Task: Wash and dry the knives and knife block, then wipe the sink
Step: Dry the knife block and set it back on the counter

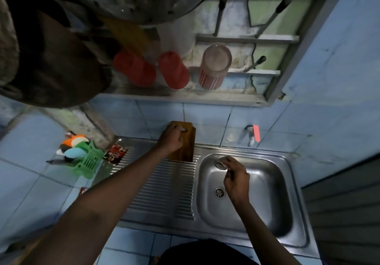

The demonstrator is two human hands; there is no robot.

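A brown wooden knife block (185, 147) stands at the back of the steel drainboard (164, 192), against the blue tiled wall. My left hand (170, 139) grips its top, fingers curled over the upper edge. My right hand (236, 180) is inside the sink basin (267, 203), above the drain (220, 192), with curled fingers pinching a small round metal piece (220, 164); what that piece is cannot be told. To the left, a green plastic basket (90, 160) holds several knives with coloured handles (72, 145).
A wall tap with a red handle (256, 133) sits above the basin's back edge. A dark red sachet (116, 153) lies on the drainboard's left end. Red cups (172, 69) and a striped tumbler (213, 69) stand on a shelf above. A large dark pot (51, 59) hangs at upper left.
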